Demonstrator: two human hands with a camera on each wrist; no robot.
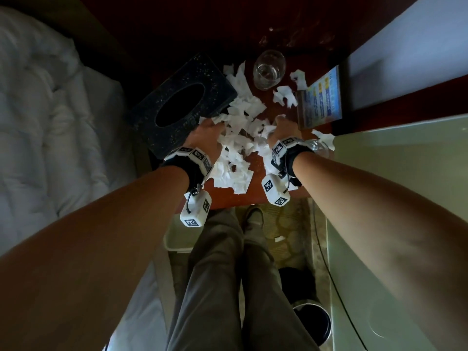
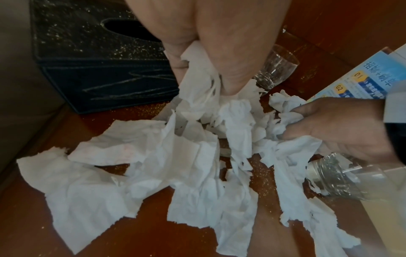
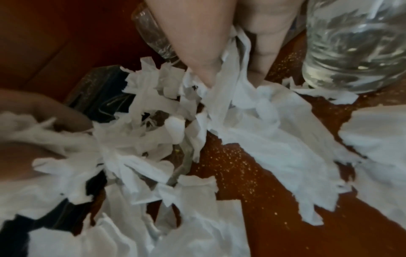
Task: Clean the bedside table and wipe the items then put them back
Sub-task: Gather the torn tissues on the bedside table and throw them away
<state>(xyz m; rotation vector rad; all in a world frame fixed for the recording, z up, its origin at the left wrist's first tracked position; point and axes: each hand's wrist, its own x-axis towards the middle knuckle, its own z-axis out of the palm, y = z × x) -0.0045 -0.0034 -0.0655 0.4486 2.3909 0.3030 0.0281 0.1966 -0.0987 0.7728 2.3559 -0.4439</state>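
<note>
Gripping tissue scraps (image 2: 197, 156); card (image 2: 362, 81) reads "01", "02".

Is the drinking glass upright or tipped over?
Upright: the head view looks down through the drinking glass's open rim to its base on the table.

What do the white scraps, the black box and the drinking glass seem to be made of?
White scraps: thin tissue paper, matte, with ragged torn edges. Black box: probably leather-like covering, dark and speckled with glitter; its core cannot be told. Drinking glass: clear glass, shiny and see-through.
</note>
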